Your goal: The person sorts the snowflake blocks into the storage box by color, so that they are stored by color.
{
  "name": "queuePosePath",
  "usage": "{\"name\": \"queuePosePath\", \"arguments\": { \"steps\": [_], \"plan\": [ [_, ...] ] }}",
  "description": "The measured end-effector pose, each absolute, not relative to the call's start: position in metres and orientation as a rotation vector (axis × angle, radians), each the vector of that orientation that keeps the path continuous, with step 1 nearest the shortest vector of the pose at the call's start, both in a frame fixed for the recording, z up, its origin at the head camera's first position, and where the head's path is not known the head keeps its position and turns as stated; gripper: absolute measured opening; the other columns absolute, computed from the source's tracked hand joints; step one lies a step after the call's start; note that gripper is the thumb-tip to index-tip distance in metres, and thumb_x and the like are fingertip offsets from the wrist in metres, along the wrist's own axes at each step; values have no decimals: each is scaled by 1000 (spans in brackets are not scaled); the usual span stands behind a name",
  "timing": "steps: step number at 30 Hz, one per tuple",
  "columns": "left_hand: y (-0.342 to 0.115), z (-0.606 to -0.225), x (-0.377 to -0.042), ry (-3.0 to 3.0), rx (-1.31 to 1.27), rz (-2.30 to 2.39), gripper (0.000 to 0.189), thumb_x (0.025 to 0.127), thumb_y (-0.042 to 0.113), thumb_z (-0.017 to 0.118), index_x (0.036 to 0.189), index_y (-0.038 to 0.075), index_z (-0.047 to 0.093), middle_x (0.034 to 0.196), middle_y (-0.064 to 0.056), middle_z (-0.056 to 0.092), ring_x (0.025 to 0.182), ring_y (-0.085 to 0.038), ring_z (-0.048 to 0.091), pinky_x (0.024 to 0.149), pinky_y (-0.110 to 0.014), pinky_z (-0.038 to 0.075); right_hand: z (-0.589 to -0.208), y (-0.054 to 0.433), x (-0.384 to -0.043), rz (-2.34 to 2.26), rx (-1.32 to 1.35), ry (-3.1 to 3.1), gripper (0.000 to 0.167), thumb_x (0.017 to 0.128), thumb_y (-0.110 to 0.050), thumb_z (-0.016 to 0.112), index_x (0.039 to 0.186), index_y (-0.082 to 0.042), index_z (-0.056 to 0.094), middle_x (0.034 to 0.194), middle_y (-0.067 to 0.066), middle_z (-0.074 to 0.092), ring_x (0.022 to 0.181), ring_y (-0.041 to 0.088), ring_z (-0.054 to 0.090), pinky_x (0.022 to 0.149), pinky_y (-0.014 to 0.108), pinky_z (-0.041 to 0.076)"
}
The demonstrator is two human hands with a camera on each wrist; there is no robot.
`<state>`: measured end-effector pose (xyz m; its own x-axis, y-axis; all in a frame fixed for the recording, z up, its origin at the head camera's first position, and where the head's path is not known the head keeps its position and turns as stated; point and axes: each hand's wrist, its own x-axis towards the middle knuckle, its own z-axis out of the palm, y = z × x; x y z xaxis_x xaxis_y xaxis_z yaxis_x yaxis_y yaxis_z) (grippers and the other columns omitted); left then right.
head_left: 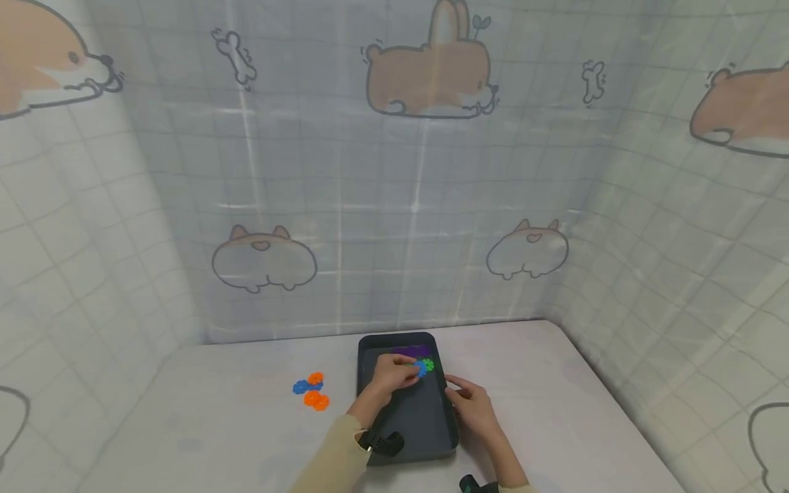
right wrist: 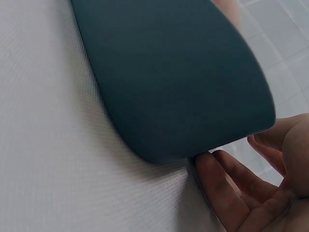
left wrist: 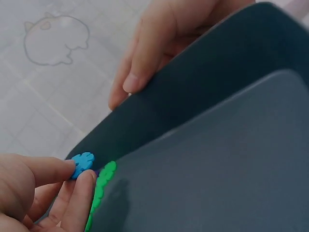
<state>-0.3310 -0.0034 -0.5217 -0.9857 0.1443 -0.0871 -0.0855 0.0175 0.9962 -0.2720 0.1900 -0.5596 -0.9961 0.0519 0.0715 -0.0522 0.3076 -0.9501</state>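
Note:
My left hand [head_left: 394, 373] is over the far part of a dark grey tray [head_left: 420, 418], pinching a blue flower-shaped plastic disc [left wrist: 83, 163] between thumb and fingers. Right beside that disc, a row of green flower-shaped discs [left wrist: 102, 186] lies along the tray floor. Purple discs [head_left: 416, 351] lie at the tray's far end, partly hidden by the left hand. At the right side wall, my right hand [head_left: 477, 409] holds the tray by its edge, with fingers [right wrist: 217, 183] low against its outside and the thumb near the rim.
Left of the tray, orange discs [head_left: 312, 398] and blue discs [head_left: 301, 387] lie in a loose group on the white tabletop [head_left: 246, 424]. A patterned curtain [head_left: 370, 274] stands behind the table and along both sides.

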Motion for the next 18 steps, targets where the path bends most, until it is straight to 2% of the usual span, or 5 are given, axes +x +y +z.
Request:
{"name": "queuePosePath", "arguments": {
  "steps": [8,18],
  "plan": [
    [-1,-527,-337,2147,30,2061,26,86,-3,70,108,-13,65,92,-16,65,71,-16,68,68,-31,59,-559,191,-273,1810,18,-2456,37,97,-18,61,131,-2,60,102,19,68,74,23,67,65,36,57],
    [0,-539,-339,2233,6,1991,15,83,-2,72,97,-7,69,87,-14,65,67,-17,68,63,-30,59,-558,191,-272,1834,-12,-2481,40,96,-22,62,132,-4,60,102,17,68,73,22,67,64,35,57]
  ]
}}
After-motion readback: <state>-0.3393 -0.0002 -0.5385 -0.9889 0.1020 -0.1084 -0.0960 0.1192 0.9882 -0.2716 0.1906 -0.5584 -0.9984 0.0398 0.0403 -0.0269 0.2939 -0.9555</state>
